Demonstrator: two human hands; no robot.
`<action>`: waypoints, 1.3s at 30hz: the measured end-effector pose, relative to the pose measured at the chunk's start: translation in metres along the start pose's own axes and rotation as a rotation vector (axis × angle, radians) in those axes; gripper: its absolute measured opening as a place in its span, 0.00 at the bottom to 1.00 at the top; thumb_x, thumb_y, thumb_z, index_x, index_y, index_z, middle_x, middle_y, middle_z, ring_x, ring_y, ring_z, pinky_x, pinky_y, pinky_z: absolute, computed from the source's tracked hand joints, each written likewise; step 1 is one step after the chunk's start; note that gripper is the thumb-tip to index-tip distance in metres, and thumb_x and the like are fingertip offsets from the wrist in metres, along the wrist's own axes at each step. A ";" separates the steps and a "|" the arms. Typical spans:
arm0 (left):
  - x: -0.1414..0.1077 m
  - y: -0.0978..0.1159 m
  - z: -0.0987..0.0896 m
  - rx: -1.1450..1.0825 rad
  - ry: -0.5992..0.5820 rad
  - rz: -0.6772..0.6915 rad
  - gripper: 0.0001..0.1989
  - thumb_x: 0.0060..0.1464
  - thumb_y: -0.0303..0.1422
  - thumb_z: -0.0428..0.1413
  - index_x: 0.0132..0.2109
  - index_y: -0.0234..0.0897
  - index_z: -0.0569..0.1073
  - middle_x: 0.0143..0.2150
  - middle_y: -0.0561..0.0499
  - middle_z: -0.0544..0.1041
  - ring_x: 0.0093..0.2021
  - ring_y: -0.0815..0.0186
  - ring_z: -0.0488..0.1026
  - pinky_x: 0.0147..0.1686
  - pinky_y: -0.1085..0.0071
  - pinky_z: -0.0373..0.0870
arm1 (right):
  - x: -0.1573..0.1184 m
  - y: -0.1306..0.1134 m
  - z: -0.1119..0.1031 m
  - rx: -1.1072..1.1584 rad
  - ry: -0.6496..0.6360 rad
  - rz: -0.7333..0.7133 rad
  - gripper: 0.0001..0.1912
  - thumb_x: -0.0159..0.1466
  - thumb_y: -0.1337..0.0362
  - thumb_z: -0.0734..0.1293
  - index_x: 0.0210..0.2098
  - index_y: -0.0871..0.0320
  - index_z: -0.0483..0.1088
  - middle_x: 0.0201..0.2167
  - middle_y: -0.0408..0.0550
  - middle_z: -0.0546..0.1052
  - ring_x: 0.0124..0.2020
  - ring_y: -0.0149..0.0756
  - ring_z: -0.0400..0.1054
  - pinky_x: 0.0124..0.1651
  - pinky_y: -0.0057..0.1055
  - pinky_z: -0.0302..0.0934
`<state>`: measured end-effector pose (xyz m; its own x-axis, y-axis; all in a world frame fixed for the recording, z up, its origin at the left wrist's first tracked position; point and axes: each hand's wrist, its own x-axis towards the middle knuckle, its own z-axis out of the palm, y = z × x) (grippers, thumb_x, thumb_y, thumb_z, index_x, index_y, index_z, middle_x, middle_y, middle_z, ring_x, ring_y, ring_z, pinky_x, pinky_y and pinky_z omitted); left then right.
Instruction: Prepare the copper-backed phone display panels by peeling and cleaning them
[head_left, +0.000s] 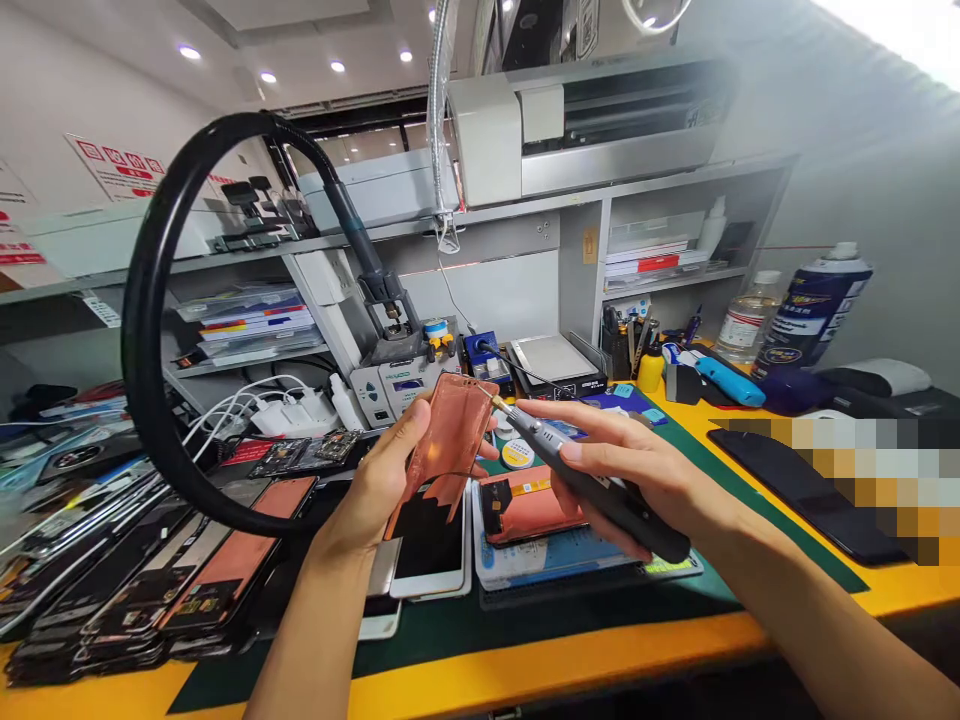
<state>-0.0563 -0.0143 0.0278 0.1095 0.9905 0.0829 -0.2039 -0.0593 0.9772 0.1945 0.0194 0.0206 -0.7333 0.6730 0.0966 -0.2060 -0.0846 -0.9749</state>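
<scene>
Black flexible hose (142,330) arches to the left of your left hand (386,465), over stacked phone screens (240,550) on that same side. That hand pinches a copper-backed phone screen (454,430) by its edges, tilted up; a white-framed phone (427,545) lies just below it. Another copper-backed panel (529,510) lies below and left of your right hand (637,465), which is wrapped around a grey handheld tool (615,505). Its brass tip (499,402) is at the raised screen's upper edge; contact is unclear. Beyond that hand, to the right, stands a blue spray can (810,310).
</scene>
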 end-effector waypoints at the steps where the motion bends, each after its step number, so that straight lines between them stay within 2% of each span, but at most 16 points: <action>1: -0.001 0.000 0.001 0.006 0.005 0.002 0.32 0.62 0.54 0.51 0.65 0.38 0.71 0.46 0.42 0.84 0.46 0.47 0.81 0.42 0.56 0.80 | 0.000 0.000 0.001 -0.002 0.000 -0.005 0.28 0.70 0.57 0.66 0.67 0.47 0.61 0.29 0.44 0.77 0.12 0.27 0.65 0.11 0.18 0.55; 9: -0.001 0.001 0.008 0.030 0.015 0.000 0.35 0.59 0.55 0.54 0.65 0.37 0.71 0.45 0.41 0.84 0.48 0.46 0.80 0.42 0.55 0.80 | 0.000 0.000 0.002 -0.062 0.021 -0.006 0.30 0.70 0.55 0.66 0.69 0.48 0.59 0.30 0.45 0.77 0.14 0.28 0.66 0.12 0.18 0.55; 18: -0.003 0.001 0.013 -0.013 0.045 0.039 0.27 0.63 0.49 0.53 0.63 0.39 0.72 0.47 0.45 0.83 0.53 0.47 0.78 0.47 0.57 0.80 | 0.001 0.001 0.002 -0.103 0.003 -0.046 0.27 0.71 0.56 0.66 0.68 0.47 0.61 0.30 0.44 0.77 0.14 0.26 0.66 0.14 0.17 0.55; 21: -0.003 0.002 0.014 -0.030 0.021 0.047 0.26 0.64 0.48 0.52 0.61 0.39 0.73 0.49 0.46 0.83 0.56 0.48 0.77 0.49 0.57 0.79 | 0.001 0.002 0.002 -0.118 -0.002 -0.048 0.26 0.71 0.56 0.66 0.67 0.46 0.62 0.31 0.44 0.77 0.14 0.26 0.66 0.13 0.17 0.54; 27: -0.003 0.002 0.013 -0.050 0.009 0.041 0.26 0.63 0.48 0.53 0.62 0.39 0.73 0.48 0.47 0.83 0.55 0.48 0.77 0.49 0.57 0.79 | 0.002 0.003 0.000 -0.100 -0.011 -0.032 0.25 0.71 0.57 0.66 0.66 0.45 0.63 0.30 0.44 0.77 0.14 0.26 0.66 0.13 0.17 0.55; 33: -0.002 0.001 0.011 -0.081 0.008 0.051 0.26 0.61 0.48 0.57 0.58 0.36 0.76 0.46 0.45 0.83 0.53 0.47 0.78 0.51 0.57 0.78 | 0.003 0.005 -0.002 -0.081 -0.011 -0.028 0.26 0.70 0.56 0.66 0.66 0.44 0.63 0.30 0.44 0.78 0.13 0.27 0.66 0.12 0.17 0.55; 39: -0.001 0.000 0.011 -0.060 0.059 0.087 0.23 0.60 0.46 0.58 0.56 0.37 0.77 0.43 0.45 0.83 0.53 0.47 0.78 0.51 0.56 0.78 | 0.002 0.002 0.001 -0.074 0.013 -0.035 0.27 0.69 0.57 0.67 0.66 0.44 0.63 0.29 0.43 0.78 0.13 0.27 0.66 0.12 0.17 0.55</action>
<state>-0.0460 -0.0163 0.0298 0.0313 0.9877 0.1534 -0.2684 -0.1395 0.9531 0.1921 0.0199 0.0187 -0.7181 0.6840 0.1283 -0.1822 -0.0068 -0.9832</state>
